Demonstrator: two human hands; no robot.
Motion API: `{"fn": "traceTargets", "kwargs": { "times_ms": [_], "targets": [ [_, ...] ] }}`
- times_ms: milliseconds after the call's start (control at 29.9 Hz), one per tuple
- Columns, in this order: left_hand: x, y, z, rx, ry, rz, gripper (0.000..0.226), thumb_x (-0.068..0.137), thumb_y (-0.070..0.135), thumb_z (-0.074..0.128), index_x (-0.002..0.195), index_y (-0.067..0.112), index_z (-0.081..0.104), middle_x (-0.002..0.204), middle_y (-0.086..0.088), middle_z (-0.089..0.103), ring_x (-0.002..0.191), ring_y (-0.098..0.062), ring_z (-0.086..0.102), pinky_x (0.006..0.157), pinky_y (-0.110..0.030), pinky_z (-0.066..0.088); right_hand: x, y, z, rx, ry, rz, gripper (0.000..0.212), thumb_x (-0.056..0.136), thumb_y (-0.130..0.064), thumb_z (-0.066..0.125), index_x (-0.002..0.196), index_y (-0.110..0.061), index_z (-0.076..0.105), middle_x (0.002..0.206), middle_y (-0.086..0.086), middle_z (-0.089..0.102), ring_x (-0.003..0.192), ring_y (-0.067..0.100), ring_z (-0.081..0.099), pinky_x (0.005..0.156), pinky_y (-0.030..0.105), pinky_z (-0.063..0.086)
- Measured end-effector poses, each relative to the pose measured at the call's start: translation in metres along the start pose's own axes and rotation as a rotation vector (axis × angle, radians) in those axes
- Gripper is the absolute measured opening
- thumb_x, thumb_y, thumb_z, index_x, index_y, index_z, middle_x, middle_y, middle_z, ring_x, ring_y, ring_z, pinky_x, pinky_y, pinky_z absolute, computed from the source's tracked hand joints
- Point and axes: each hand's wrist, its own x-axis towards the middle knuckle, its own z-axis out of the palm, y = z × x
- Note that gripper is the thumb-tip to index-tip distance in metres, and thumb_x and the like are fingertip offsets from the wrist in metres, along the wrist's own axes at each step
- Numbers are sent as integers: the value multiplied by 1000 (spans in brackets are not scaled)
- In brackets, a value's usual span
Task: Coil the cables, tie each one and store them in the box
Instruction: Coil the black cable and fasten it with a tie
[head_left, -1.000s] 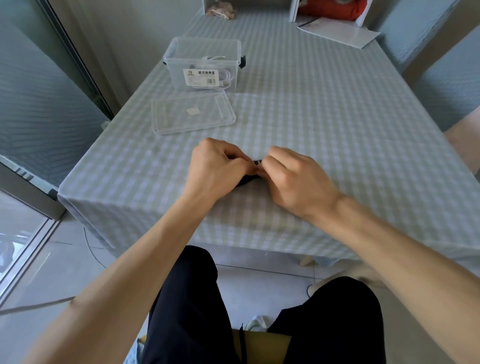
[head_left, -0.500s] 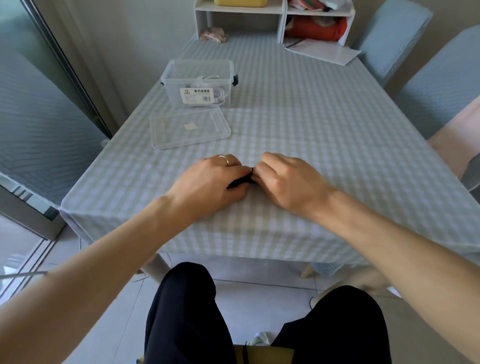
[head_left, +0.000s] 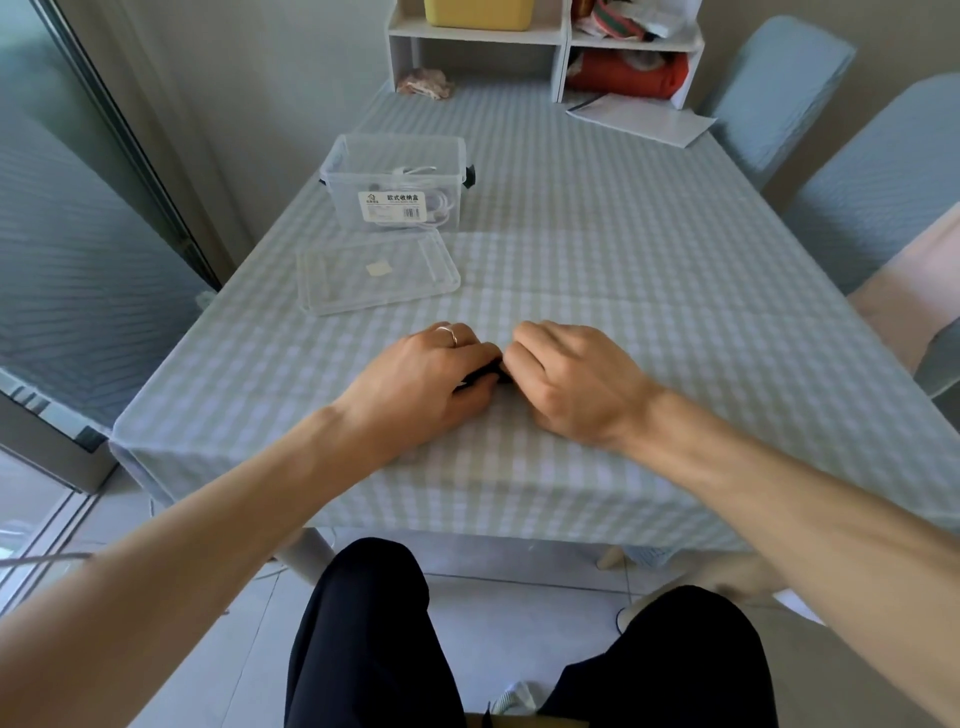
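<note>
Checked cloth covers the table (head_left: 597, 249), and both hands rest on it near its front edge. Left hand (head_left: 421, 384) and right hand (head_left: 566, 379) meet fingertip to fingertip, each grip pinching a small black cable (head_left: 485, 373) mostly hidden between them. Beyond the left grip lies a clear lid (head_left: 376, 273), and past that stands the open clear box (head_left: 397, 182) with white cables inside.

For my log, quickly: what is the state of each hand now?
Left hand: holding the black cable.
Right hand: pinching the same cable.
</note>
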Motion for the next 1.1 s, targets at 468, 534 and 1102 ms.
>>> {"fn": "traceTargets", "kwargs": {
  "times_ms": [468,534,1102],
  "targets": [
    [11,-1,-8,-74,-20,-40,40,88,38,44,91,12,74,78,-5,63,75,-17,59,71,-31,48,-9,-20,-5,145,-96,319,32,95,-21,47,94,2,69,77,10,55,64,27,57,45,30,41],
    [14,-4,-9,-109,-7,-28,39,87,36,48,91,10,76,75,-8,63,72,-10,55,67,-16,38,-8,-21,-6,162,-101,320,35,96,-22,44,96,3,68,78,9,55,66,26,56,44,29,39],
    [18,-13,-8,-247,4,-181,15,88,20,72,102,15,76,84,9,60,86,3,54,79,-10,39,17,-4,11,222,-40,417,6,75,-2,74,71,-5,70,67,3,51,64,24,56,41,29,43]
  ]
}}
